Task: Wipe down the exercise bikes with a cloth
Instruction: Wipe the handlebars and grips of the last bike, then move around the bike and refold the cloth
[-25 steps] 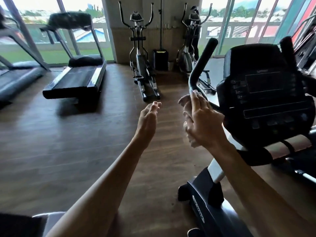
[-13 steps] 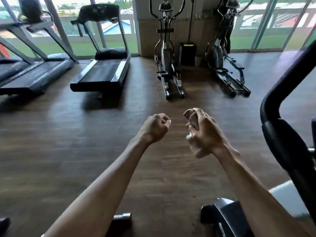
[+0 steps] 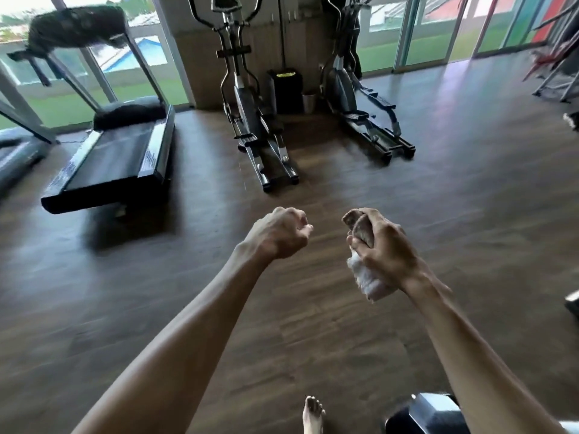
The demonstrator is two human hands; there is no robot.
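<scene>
The right hand (image 3: 387,249) holds its grip round a bunched white cloth (image 3: 368,278); the left hand (image 3: 277,234) is a bare fist. Refold to a clean face, then wipe the bike base (image 3: 429,413) by the bare foot (image 3: 312,413)

We stood on the floor (image 3: 470,189) facing the machines by the windows.
Our left hand (image 3: 275,234) hung left of our right hand (image 3: 387,250), which held the cloth (image 3: 366,277). Far ahead stood two ellipticals (image 3: 250,120), a bin (image 3: 286,89) between them; a treadmill (image 3: 116,158) lay to their left. A foot (image 3: 312,413) showed below.
</scene>
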